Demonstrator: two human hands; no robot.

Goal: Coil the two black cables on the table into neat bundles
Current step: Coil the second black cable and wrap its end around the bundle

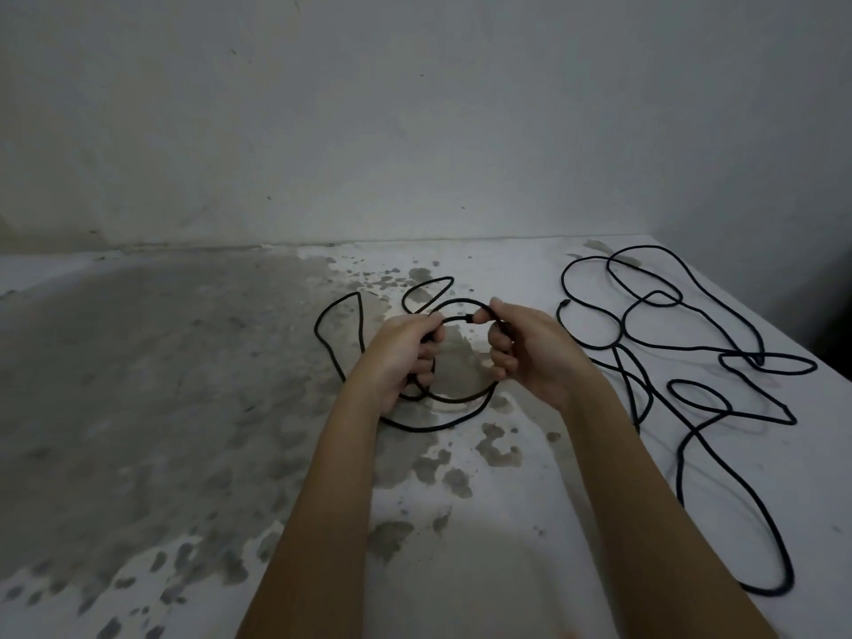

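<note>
One black cable (442, 424) forms a round loop at the table's middle, with slack loops trailing to the left and behind. My left hand (401, 352) grips the loop's left side. My right hand (525, 348) pinches the cable's end plug at the loop's top right, fingers curled round the strand. A second black cable (691, 348) sprawls loose and uncoiled across the right side of the table, one end near my right hand and a long loop reaching the front right.
The white table top (184, 385) is worn, with large grey stained patches on its left and middle. A pale wall (415, 131) rises directly behind. The table's right edge (825, 362) runs diagonally beside a dark gap.
</note>
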